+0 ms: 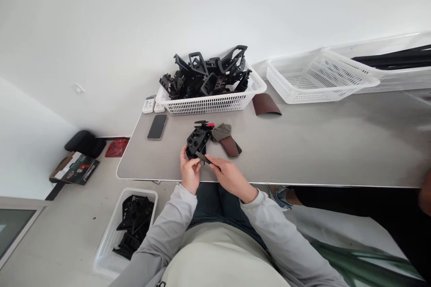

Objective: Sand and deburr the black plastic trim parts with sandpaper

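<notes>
Near the table's front edge, my left hand grips a black plastic part by its lower end. My right hand is closed on a thin, dark flat tool, whose far end lies against the lower end of the part. Just beyond the part are small black pieces and a red item. To its right sit a crumpled grey cloth and a brown sheet with a dark green edge beneath it.
A white basket heaped with black parts stands at the back of the table. Beside it are a phone, a brown sheet and another white basket. A floor bin holds black parts. Another person sits at right.
</notes>
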### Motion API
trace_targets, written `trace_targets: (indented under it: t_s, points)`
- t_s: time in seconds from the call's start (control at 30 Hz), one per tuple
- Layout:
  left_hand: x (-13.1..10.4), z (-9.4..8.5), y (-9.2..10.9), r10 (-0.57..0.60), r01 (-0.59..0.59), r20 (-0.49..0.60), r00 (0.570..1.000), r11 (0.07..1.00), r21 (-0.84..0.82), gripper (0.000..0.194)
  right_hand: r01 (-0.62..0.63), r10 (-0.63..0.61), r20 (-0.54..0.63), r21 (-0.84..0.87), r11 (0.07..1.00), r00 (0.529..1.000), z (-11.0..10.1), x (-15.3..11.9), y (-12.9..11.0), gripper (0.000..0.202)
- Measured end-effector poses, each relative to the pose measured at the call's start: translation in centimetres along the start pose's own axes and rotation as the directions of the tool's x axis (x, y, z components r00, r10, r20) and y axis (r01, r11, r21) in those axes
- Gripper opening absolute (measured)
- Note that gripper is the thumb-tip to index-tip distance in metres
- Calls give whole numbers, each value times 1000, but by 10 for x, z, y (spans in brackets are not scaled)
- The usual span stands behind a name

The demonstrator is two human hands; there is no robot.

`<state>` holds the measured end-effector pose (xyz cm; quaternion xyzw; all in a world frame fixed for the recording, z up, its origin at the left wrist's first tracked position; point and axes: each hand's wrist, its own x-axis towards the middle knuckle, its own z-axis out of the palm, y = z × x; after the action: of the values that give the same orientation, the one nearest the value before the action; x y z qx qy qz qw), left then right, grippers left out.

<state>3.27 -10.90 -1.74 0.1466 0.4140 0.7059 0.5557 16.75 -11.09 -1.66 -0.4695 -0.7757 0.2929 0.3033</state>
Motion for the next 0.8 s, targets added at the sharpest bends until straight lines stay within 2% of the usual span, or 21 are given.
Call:
trace_targets:
  t_s: [0.13, 0.27, 0.43, 0.53, 0.6, 0.7, 0.8]
  points:
    - [0, -1, 0, 14, -14, 0, 1000, 1000, 24, 68, -6, 6, 4, 27, 1000, 1000, -2, 0, -2, 42]
    - [1, 0, -1, 86, -85, -26, 996, 996, 32, 63, 8, -9, 2, 221, 975, 1000, -7, -1, -7, 42]
    - [8, 3, -3, 158, -148, -139, 978, 986, 80, 58, -102, 151, -85, 424, 900, 985, -8, -1, -4, 49]
    - [11, 1, 0, 175, -177, -174, 969, 984, 0, 50, -142, 241, -115, 542, 828, 964, -7, 1, 0, 54]
    - [11, -2, 6, 173, -185, -154, 973, 981, -64, 43, -163, 296, -118, 620, 767, 948, -8, 1, 1, 57]
    - [8, -5, 19, 156, -161, -55, 986, 983, -92, 39, -165, 347, -116, 712, 682, 931, -14, 2, -3, 58]
    - [6, -5, 30, 115, -113, 7, 993, 989, -97, 33, -108, 375, -188, 758, 643, 908, -23, 3, -6, 58]
